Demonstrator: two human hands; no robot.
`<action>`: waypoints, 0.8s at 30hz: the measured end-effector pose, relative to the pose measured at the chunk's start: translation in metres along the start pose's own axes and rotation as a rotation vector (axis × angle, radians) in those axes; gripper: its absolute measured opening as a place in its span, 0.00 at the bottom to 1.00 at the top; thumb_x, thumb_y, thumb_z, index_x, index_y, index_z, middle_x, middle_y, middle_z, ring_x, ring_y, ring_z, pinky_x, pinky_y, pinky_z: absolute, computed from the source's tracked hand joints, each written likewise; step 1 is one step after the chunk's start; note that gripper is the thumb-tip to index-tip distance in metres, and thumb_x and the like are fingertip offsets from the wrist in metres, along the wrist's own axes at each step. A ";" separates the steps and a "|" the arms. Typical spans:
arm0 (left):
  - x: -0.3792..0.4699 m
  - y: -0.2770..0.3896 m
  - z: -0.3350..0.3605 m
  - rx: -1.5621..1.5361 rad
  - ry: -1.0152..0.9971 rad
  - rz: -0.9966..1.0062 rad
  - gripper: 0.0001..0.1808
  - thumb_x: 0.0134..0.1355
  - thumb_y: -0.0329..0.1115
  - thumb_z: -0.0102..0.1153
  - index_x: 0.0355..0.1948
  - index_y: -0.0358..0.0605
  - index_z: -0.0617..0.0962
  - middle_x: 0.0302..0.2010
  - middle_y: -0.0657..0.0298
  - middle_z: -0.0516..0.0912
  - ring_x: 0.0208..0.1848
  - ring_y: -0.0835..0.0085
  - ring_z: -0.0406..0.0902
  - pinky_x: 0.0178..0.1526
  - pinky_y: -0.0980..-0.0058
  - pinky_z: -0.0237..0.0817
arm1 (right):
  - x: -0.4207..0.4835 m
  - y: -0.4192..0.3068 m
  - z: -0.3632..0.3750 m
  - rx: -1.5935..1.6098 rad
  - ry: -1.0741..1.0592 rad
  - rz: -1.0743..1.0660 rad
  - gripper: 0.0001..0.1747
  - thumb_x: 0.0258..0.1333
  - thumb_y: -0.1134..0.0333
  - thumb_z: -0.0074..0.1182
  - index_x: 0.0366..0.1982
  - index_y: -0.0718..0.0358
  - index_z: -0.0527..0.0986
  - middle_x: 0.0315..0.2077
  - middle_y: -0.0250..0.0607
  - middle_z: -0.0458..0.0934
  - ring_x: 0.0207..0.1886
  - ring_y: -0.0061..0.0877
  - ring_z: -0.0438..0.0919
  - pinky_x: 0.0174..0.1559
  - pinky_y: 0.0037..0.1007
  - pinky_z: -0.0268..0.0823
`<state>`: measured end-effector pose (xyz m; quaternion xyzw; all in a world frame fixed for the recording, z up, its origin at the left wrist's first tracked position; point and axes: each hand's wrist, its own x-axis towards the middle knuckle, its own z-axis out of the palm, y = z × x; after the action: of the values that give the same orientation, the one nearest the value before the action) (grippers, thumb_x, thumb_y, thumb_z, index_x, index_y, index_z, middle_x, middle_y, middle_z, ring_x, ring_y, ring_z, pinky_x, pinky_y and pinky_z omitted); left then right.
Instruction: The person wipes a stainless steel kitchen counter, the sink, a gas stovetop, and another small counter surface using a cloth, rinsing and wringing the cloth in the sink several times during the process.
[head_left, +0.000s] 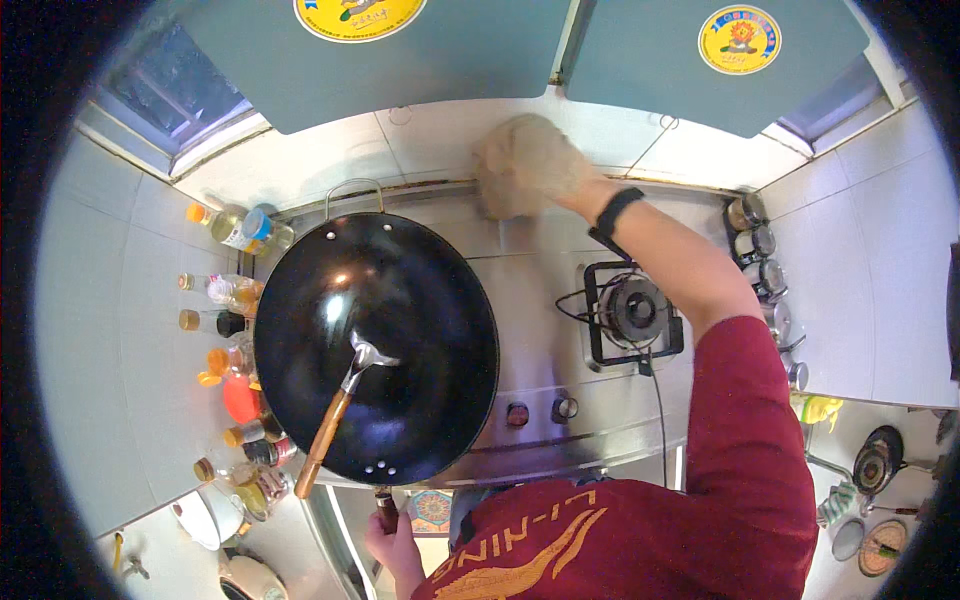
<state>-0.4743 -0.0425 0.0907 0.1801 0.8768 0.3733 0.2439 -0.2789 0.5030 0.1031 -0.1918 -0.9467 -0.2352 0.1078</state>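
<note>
My left hand (397, 551) grips the wooden handle (386, 510) of a large black wok (420, 337) at the near side of the stove. A spatula with a metal head and a wooden handle (328, 435) rests in the wok, its handle sticking out over the near left rim. My right arm reaches across the steel stovetop (525, 330) to the back edge. There my right hand (551, 161), blurred by motion, holds what looks like a beige cloth (506, 176) against the foot of the tiled wall (442, 142). The fingers cannot be told apart from the cloth.
Right of the wok stands a gas burner (639, 306) with a black pan support and a cord beside it. Two control knobs (517, 414) sit at the stove's front. Several bottles (232, 289) line the left wall; several jars (765, 277) line the right.
</note>
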 end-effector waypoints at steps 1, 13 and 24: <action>0.004 0.001 -0.001 0.041 -0.002 0.015 0.09 0.46 0.28 0.62 0.22 0.39 0.72 0.16 0.70 0.70 0.20 0.82 0.62 0.24 0.77 0.56 | 0.012 -0.007 0.000 0.049 -0.125 0.020 0.08 0.45 0.63 0.51 0.29 0.52 0.77 0.28 0.36 0.79 0.30 0.34 0.77 0.35 0.38 0.69; 0.013 -0.008 -0.007 0.362 -0.083 -0.004 0.16 0.53 0.40 0.61 0.33 0.37 0.76 0.24 0.60 0.77 0.27 0.72 0.71 0.32 0.69 0.63 | 0.108 -0.182 0.160 1.634 0.461 0.466 0.16 0.47 0.54 0.54 0.31 0.59 0.79 0.36 0.48 0.80 0.38 0.38 0.78 0.41 0.36 0.67; 0.031 -0.003 -0.006 0.416 -0.247 0.016 0.19 0.55 0.43 0.62 0.38 0.38 0.74 0.28 0.59 0.75 0.30 0.66 0.70 0.37 0.69 0.64 | -0.012 -0.053 0.110 0.972 -0.182 0.001 0.15 0.47 0.65 0.49 0.39 0.57 0.77 0.40 0.43 0.78 0.42 0.37 0.76 0.46 0.34 0.67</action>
<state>-0.5032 -0.0323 0.0830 0.2778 0.8968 0.1618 0.3040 -0.3023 0.5099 -0.0172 -0.1395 -0.9523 0.2515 0.1019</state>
